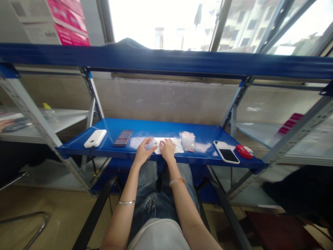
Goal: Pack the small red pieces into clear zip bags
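My left hand [142, 152] curls its thumb and fingers around a small clear plastic piece [152, 143], perhaps a bag; its exact kind is too blurred to tell. Just to the right, my right hand [168, 149] rests on a crumpled white sheet [178, 146], with its fingers bent a little and apart. I make out nothing held in it. Beside the sheet lies a clear zip bag [187, 141] with small pinkish pieces at its bottom. All of this is on the blue shelf table [203, 128], near its front edge.
A white power bank [95, 138] with a cable and a pixelated dark rectangle [123, 138] lie leftward. At the right are a white-framed phone [226, 152] and a red-and-white object [244, 151]. A blue crossbar [166, 61] spans above. Another person's hand [6, 124] shows far left.
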`<state>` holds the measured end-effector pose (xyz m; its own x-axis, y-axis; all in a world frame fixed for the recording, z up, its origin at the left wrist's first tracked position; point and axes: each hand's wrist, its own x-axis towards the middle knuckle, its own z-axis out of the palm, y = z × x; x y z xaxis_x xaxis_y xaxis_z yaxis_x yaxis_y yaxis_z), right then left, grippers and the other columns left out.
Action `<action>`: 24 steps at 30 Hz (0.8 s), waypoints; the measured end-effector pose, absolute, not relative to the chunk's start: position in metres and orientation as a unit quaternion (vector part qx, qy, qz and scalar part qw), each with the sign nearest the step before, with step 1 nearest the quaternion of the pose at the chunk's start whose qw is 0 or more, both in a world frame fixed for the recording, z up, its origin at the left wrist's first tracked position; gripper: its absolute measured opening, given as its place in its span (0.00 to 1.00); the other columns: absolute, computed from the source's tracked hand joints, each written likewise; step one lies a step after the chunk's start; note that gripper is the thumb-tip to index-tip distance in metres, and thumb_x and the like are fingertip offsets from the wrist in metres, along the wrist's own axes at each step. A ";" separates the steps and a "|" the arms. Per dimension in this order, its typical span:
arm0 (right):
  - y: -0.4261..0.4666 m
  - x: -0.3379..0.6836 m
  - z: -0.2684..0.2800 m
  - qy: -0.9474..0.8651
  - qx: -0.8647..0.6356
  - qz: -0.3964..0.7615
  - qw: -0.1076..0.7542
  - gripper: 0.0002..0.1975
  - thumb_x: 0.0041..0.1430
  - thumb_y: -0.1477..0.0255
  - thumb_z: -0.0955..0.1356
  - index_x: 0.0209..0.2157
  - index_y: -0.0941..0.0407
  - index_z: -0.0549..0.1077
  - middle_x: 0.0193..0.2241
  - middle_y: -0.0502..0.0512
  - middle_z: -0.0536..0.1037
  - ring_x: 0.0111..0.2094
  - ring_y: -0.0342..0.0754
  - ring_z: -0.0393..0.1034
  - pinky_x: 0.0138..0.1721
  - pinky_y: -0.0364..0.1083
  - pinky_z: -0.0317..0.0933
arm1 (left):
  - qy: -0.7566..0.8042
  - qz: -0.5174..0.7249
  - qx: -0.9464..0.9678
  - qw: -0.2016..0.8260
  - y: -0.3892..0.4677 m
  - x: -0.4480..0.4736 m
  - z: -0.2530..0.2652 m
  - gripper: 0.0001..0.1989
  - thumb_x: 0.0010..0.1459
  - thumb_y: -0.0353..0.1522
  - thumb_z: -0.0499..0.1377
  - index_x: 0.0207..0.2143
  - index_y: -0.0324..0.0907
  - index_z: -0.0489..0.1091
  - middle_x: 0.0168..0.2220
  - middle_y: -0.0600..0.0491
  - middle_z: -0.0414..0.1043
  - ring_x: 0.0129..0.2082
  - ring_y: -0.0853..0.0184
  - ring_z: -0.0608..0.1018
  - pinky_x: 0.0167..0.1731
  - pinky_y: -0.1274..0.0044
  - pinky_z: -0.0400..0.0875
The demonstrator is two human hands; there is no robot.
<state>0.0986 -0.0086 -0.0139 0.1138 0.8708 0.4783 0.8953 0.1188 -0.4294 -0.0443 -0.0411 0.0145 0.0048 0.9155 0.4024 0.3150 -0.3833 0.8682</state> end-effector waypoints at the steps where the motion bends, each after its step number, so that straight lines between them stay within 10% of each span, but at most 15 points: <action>1: -0.010 0.099 -0.013 -0.661 -0.663 -0.018 0.352 0.11 0.59 0.71 0.63 0.39 0.53 0.76 0.48 0.58 0.72 0.54 0.56 0.58 0.52 0.55 0.48 | 0.475 0.522 0.648 0.288 -0.041 -0.044 0.015 0.27 0.45 0.41 0.64 0.48 0.43 0.66 0.48 0.47 0.71 0.50 0.59 0.72 0.49 0.69 0.64; 24: -0.018 0.101 -0.002 -0.624 -0.687 0.048 0.369 0.12 0.56 0.77 0.62 0.34 0.56 0.77 0.37 0.58 0.77 0.43 0.53 0.65 0.47 0.53 0.48 | 0.479 0.516 0.649 0.287 -0.043 -0.043 0.018 0.26 0.46 0.41 0.63 0.48 0.43 0.66 0.49 0.47 0.71 0.50 0.60 0.72 0.49 0.69 0.64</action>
